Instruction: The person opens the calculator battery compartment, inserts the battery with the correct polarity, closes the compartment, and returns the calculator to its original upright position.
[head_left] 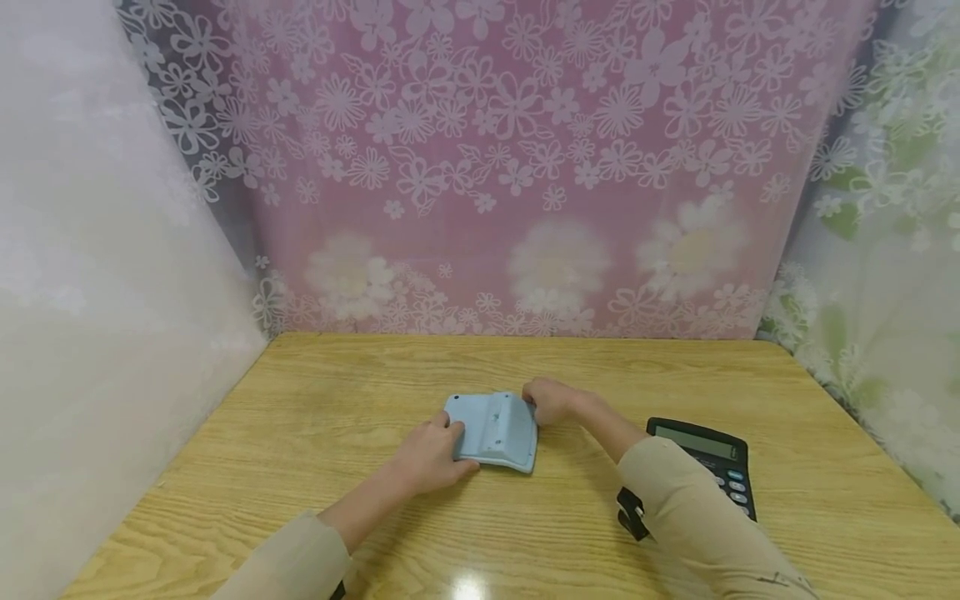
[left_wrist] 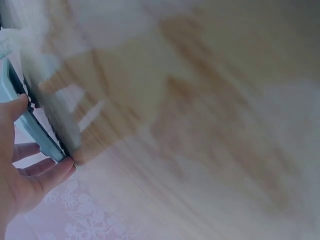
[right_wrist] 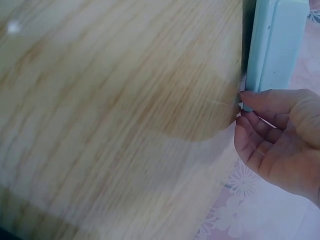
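Note:
A light blue calculator (head_left: 474, 427) is in the middle of the table, its back facing up with a raised ridge and small screw holes. On its left side, my left hand (head_left: 429, 458) grips the case, thumb near the front edge and fingers over the top. My right hand (head_left: 553, 402) pinches the far right corner. In the left wrist view, the case's edge (left_wrist: 37, 132) lies between thumb and fingers, slightly off the wood. Thumb and fingertips of the right hand (right_wrist: 280, 132) meet at the case's corner in the right wrist view. The keys and display are hidden underneath.
A black calculator (head_left: 697, 439) lies face up at the right, partly covered by my right sleeve (head_left: 690, 508). The wooden table (head_left: 337, 383) meets a pink flowered curtain (head_left: 480, 250) at its back edge. Pale sheets hang at both sides.

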